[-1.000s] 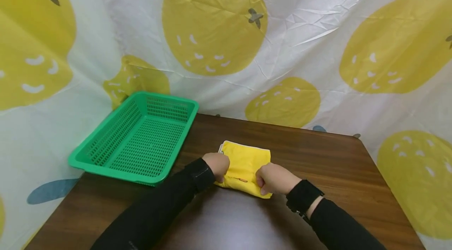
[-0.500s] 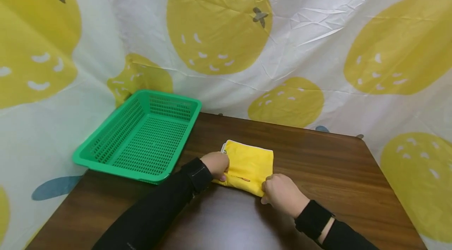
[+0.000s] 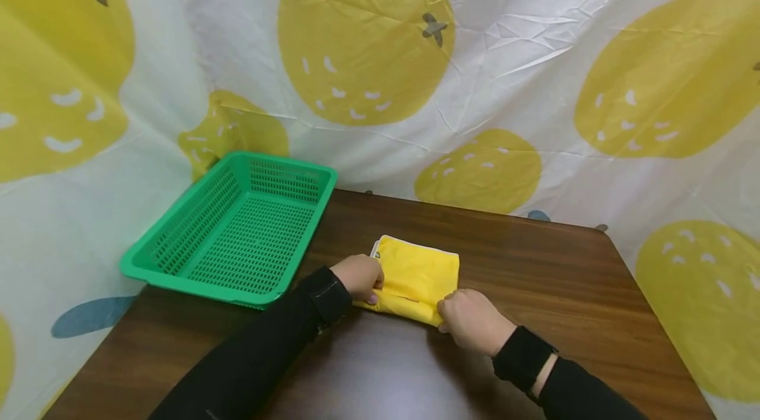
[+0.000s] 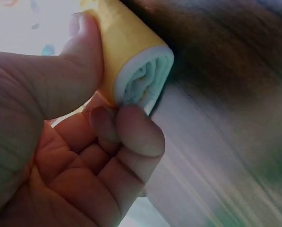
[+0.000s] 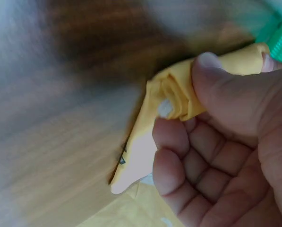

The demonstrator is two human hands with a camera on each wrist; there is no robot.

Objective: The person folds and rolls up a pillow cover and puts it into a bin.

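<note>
A yellow cloth [image 3: 418, 268] with white edging lies on the brown table, its near edge turned up into a roll. My left hand [image 3: 360, 277] pinches the left end of this roll. In the left wrist view, the spiral of pale layers shows at the end of the rolled cloth [image 4: 136, 42], with the thumb along its side and curled fingers at its rim. My right hand [image 3: 475, 320] pinches the right end. The right wrist view shows that thumb on top of the rolled cloth [image 5: 178, 78] and bent fingers beneath, with a flat part of the cloth stretching away.
A green plastic basket [image 3: 133, 267] with slotted walls stands to the left of the cloth, holding nothing. Behind the wooden table [image 3: 534, 255] hangs a white curtain [image 3: 522, 77] printed with yellow fruit.
My right hand has shifted from the cloth's right side to its near right corner. The near edge is rolled slightly farther, and the small orange mark is now mostly covered. My left hand barely moved.
</note>
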